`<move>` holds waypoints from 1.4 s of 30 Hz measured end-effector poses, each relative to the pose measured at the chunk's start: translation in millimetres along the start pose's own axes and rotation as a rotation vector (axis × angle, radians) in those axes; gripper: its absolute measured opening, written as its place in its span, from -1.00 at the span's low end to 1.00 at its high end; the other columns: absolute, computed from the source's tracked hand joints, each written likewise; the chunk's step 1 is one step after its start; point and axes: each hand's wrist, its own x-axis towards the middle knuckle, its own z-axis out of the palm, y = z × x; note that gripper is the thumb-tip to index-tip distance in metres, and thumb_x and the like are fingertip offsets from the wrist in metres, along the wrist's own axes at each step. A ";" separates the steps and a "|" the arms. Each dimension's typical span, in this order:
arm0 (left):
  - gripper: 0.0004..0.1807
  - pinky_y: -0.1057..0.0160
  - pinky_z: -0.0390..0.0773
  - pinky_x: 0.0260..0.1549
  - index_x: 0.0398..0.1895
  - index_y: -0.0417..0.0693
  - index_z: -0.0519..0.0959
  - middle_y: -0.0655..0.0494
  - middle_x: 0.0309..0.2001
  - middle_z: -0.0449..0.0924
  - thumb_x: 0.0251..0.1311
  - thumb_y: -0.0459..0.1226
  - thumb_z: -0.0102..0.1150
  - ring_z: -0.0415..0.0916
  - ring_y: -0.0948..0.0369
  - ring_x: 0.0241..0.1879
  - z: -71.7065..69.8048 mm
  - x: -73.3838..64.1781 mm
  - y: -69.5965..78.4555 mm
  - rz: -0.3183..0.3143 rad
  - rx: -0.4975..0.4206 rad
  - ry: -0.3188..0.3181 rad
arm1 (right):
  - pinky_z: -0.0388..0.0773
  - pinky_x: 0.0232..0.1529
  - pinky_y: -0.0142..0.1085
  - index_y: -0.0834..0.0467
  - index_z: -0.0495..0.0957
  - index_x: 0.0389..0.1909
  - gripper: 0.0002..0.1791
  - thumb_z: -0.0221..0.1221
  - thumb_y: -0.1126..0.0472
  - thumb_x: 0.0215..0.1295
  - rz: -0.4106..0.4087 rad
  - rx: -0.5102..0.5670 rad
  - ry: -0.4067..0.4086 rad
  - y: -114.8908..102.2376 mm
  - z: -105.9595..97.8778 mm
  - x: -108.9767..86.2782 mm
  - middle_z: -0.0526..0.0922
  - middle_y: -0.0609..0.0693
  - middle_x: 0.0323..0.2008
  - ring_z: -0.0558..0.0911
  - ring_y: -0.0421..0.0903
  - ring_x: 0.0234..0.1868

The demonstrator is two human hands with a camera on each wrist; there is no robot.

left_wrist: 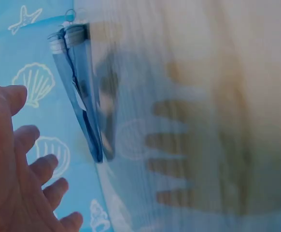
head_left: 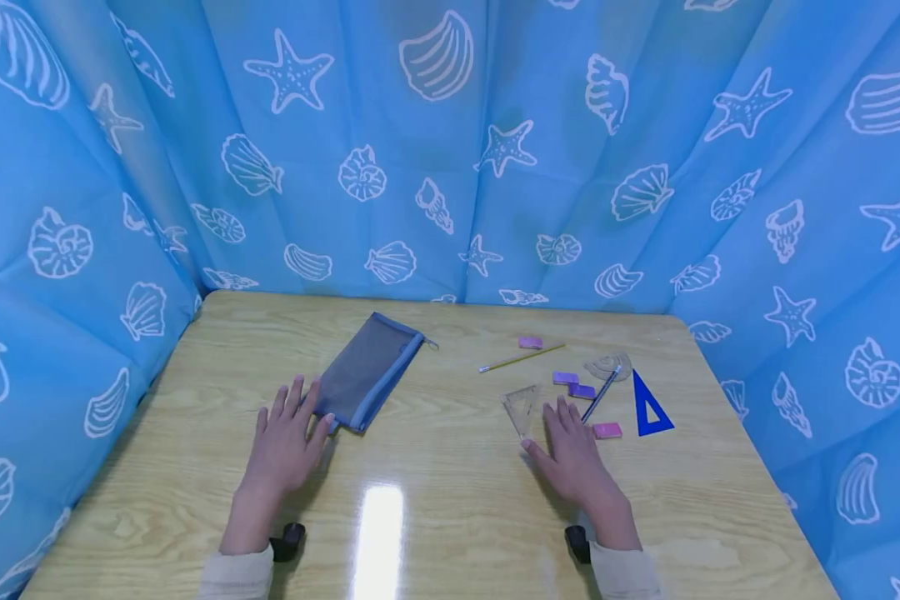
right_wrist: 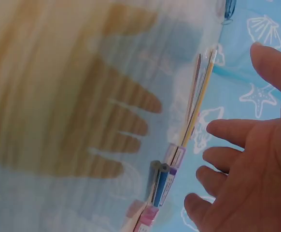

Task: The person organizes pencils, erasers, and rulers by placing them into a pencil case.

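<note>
My left hand (head_left: 285,442) hovers with spread fingers by the near left corner of a blue-edged mesh zip pouch (head_left: 367,371). In the left wrist view that hand (left_wrist: 22,159) holds nothing, and the pouch (left_wrist: 80,92) lies flat beyond the fingertips. My right hand (head_left: 576,458), fingers extended, is beside a clear set square (head_left: 521,408), a dark blue pencil (head_left: 602,392) and a pink eraser (head_left: 607,430). Just past its fingertips lie two purple erasers (head_left: 582,391). The right wrist view shows this hand (right_wrist: 256,159) holding nothing above the table.
Farther back lie a yellow pencil (head_left: 521,358) and another pink eraser (head_left: 530,342). A clear protractor (head_left: 607,364) sits partly under the dark pencil, with a blue set square (head_left: 642,417) to its right. A blue shell-patterned curtain (head_left: 450,167) surrounds the wooden table (head_left: 450,517).
</note>
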 end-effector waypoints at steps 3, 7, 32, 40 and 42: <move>-0.32 -0.48 -0.03 0.36 0.59 -0.20 0.14 -0.35 0.56 0.03 0.57 -0.01 -0.19 -0.08 -0.37 0.53 0.1 7.4 0.7 0.048 -0.014 0.012 | -0.06 0.48 0.31 0.46 0.09 0.51 -0.18 0.08 -0.02 0.50 -0.039 0.037 -0.022 1.9 -1.2 4.6 -0.04 0.47 0.54 -0.08 0.44 0.56; -0.38 -0.40 0.09 0.37 0.49 -0.31 0.28 -0.38 0.47 0.22 0.57 -0.06 -0.16 0.08 -0.38 0.47 2.0 19.6 2.8 0.116 -0.042 0.003 | 0.06 0.45 0.30 0.47 0.20 0.46 -0.24 0.18 0.09 0.43 -0.093 0.085 -0.061 1.0 -9.1 11.5 0.10 0.52 0.48 0.05 0.47 0.52; -0.47 -0.23 0.48 0.18 0.27 -0.33 0.53 -0.42 0.40 0.34 0.36 -0.16 0.12 0.39 -0.30 0.32 30.6 106.2 68.9 0.178 0.015 -0.105 | 0.43 0.31 0.03 0.33 0.50 0.24 -0.18 0.56 0.38 -0.16 -0.289 -0.141 -0.270 -2.1 -42.8 98.0 0.58 0.22 0.20 0.49 0.21 0.29; -0.45 -0.23 0.50 0.16 0.32 -0.34 0.49 -0.42 0.40 0.33 0.34 -0.20 0.14 0.39 -0.29 0.32 38.0 114.4 72.7 0.134 0.043 -0.129 | 0.51 0.20 -0.04 0.32 0.58 0.04 -0.35 0.57 0.38 -0.17 -0.351 -0.124 -0.353 -1.8 -40.8 108.3 0.66 0.15 0.00 0.61 0.08 0.08; -0.45 -0.22 0.50 0.17 0.32 -0.33 0.49 -0.41 0.40 0.34 0.35 -0.19 0.13 0.39 -0.29 0.32 39.0 115.6 72.7 0.131 0.042 -0.132 | 0.51 0.19 -0.05 0.30 0.58 0.03 -0.37 0.57 0.36 -0.17 -0.341 -0.128 -0.360 -1.2 -40.9 110.0 0.66 0.13 -0.01 0.60 0.06 0.07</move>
